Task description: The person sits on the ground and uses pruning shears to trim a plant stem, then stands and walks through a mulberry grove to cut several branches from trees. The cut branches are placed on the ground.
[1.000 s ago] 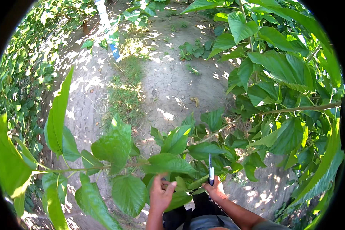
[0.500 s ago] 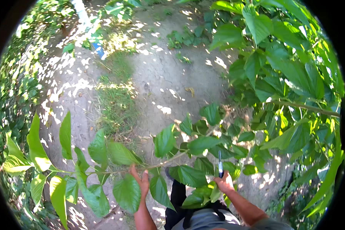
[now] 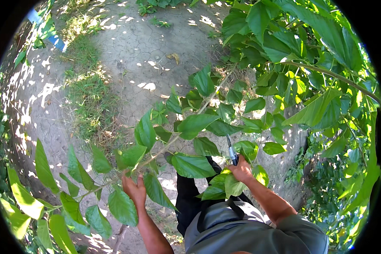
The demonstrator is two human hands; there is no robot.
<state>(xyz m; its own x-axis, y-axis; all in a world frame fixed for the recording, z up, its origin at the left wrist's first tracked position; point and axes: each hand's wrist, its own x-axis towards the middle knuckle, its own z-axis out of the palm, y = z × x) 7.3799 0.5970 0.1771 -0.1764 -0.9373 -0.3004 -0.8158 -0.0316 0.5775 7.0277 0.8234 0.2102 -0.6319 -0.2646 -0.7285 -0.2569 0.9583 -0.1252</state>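
A long leafy branch runs slantwise across the view, from the bushes at upper right down to the lower left. My left hand is closed on its thin stem, thumb upward, among broad green leaves. In my right hand is a slim hand tool with a narrow metal blade and a dark grip. It points up and away, its tip near the leaves below the branch. Leaves partly cover the tool's tip, so its exact kind is unclear.
Dense foliage fills the right side, with a thicker bare limb crossing it. Dry cracked soil and a grass strip lie ahead. A blue and white post leans at the upper left.
The view has shifted, so the ground and post sit further left. The branch now slopes more steeply, its left end lower. Both hands keep their holds.
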